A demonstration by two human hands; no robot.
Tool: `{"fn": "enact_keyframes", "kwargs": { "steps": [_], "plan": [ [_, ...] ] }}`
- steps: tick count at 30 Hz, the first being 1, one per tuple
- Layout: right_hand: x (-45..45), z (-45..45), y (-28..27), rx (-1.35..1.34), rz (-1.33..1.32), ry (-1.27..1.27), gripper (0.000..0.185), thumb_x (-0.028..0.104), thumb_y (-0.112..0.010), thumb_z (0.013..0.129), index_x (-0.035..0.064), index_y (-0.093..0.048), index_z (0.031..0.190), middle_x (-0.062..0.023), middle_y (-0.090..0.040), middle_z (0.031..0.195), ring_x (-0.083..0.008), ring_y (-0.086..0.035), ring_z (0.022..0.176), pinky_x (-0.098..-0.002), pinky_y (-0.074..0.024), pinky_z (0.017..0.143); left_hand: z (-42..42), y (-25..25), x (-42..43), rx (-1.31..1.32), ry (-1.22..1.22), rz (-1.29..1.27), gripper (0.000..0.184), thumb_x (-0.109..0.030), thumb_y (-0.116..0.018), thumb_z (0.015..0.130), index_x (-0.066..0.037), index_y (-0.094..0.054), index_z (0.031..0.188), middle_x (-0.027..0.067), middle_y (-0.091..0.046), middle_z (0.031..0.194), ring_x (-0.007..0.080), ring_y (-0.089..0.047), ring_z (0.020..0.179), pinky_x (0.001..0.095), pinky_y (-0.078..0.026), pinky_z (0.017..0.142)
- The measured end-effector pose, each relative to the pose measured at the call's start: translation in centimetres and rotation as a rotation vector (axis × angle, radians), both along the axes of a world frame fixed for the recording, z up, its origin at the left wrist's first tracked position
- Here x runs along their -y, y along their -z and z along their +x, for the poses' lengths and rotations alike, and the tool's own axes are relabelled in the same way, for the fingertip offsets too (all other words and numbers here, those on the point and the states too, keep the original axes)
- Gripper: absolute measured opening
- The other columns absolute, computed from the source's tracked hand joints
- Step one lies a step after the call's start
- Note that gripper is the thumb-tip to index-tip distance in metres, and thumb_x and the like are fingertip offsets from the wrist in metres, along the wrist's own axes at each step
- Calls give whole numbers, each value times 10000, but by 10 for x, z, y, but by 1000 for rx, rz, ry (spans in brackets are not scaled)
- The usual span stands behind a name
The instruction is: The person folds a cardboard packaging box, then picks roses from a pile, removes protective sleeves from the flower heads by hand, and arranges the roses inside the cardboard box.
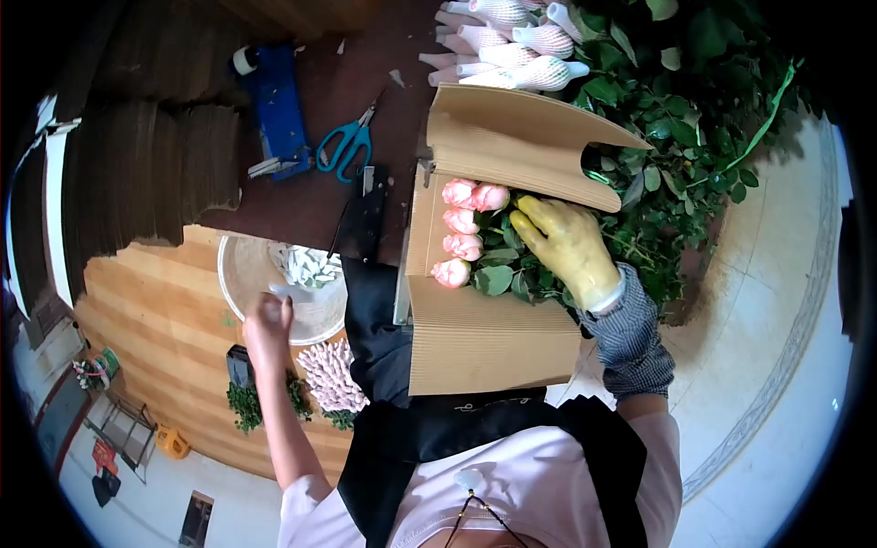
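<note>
My right hand (571, 248), in a yellow glove, rests with its fingers on the green stems and leaves of the pink roses (462, 222). The roses lie on an opened sheet of corrugated cardboard (489, 338), heads toward the left edge, with the upper flap folded partly over the stems. My bare left hand (267, 321) is over the rim of a white bucket (236, 290) at the left, fingers curled together near a small pale piece. Whether it grips that piece is too small to tell. White scraps (309, 267) lie in the bucket.
Teal scissors (345, 146) and a blue dispenser (277, 110) lie on the dark table (393, 55). Net-wrapped buds (521, 46) are piled at the top. Leafy stems (676, 137) spread at the upper right. Cardboard stacks (164, 155) stand at the left, with more netted flowers (332, 376) below.
</note>
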State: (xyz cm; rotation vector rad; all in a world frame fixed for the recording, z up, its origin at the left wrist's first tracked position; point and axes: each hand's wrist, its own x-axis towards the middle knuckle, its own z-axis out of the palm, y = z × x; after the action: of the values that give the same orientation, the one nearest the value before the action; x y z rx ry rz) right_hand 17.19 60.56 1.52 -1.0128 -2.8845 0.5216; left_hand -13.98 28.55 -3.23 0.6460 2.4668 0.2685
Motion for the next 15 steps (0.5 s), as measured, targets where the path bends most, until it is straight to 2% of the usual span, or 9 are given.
{"fn": "enact_keyframes", "kwargs": {
  "steps": [3, 5, 7, 9, 10, 11, 12, 14, 15],
  "plan": [
    [5, -13, -39, 61, 9, -114, 253, 202, -694, 892, 134, -663, 1133, -85, -656, 749, -276, -647, 665, -408, -524, 625, -10, 25, 51, -199, -4, 73, 802, -299, -825, 841, -36, -401, 1469, 242, -522, 1351, 400, -539, 1235, 481, -453, 1008],
    [11, -26, -62, -58, -183, -231, 280, 177, -697, 890, 131, -658, 1164, -64, -636, 736, -256, -634, 670, -399, -515, 645, 5, 11, 9, -69, -73, 239, 579, -239, -750, 916, -2, -513, 1388, 218, -641, 1201, 326, -638, 1092, 430, -521, 906],
    [15, -35, -62, -64, -271, -276, 281, 168, -706, 884, 131, -653, 1157, -49, -615, 715, -232, -623, 658, -389, -507, 643, 33, 0, -46, 237, -46, 458, 178, -130, -653, 971, -2, -721, 1074, 119, -742, 886, 154, -694, 785, 298, -541, 690],
    [23, -36, -58, -162, -234, -346, 285, 154, -714, 884, 146, -696, 1169, -31, -671, 820, -216, -643, 758, -387, -499, 727, 67, -21, -108, 403, 119, 571, 145, -112, -686, 937, 11, -724, 1003, 145, -728, 873, 204, -704, 760, 311, -536, 699],
    [27, -40, -56, -74, -73, -335, 194, 208, -740, 866, 119, -695, 1032, -47, -657, 724, -228, -653, 667, -376, -502, 629, 77, -24, -131, 438, 230, 603, 146, -109, -705, 916, 13, -722, 994, 165, -710, 862, 280, -701, 748, 330, -538, 690],
    [29, -40, -50, -75, -67, -325, 194, 208, -740, 866, 119, -695, 1032, -47, -657, 724, -228, -653, 667, -376, -502, 629, 83, -27, -149, 414, 347, 581, 162, -90, -703, 908, 28, -718, 1018, 161, -720, 884, 239, -713, 741, 323, -543, 687],
    [32, -38, -43, 59, -3, -244, 182, 254, -745, 860, 113, -672, 948, -51, -642, 676, -233, -646, 620, -374, -499, 596, 89, -19, -158, 302, 430, 580, 166, -89, -702, 885, 11, -718, 1016, 186, -720, 931, 327, -715, 791, 372, -562, 714],
    [37, -34, -22, 305, 50, -132, 314, 382, -729, 858, 110, -601, 767, -52, -616, 592, -236, -630, 547, -379, -500, 559, 101, -12, -167, 214, 452, 495, 186, -101, -702, 874, -3, -709, 1032, 193, -717, 965, 368, -707, 843, 414, -571, 736],
    [39, -34, -16, 297, 43, -110, 314, 382, -729, 858, 110, -601, 767, -52, -616, 592, -236, -630, 547, -379, -500, 559, 104, -12, -167, 190, 453, 466, 191, -109, -704, 875, -7, -706, 1036, 195, -715, 970, 369, -708, 850, 421, -573, 741]
  ]
}}
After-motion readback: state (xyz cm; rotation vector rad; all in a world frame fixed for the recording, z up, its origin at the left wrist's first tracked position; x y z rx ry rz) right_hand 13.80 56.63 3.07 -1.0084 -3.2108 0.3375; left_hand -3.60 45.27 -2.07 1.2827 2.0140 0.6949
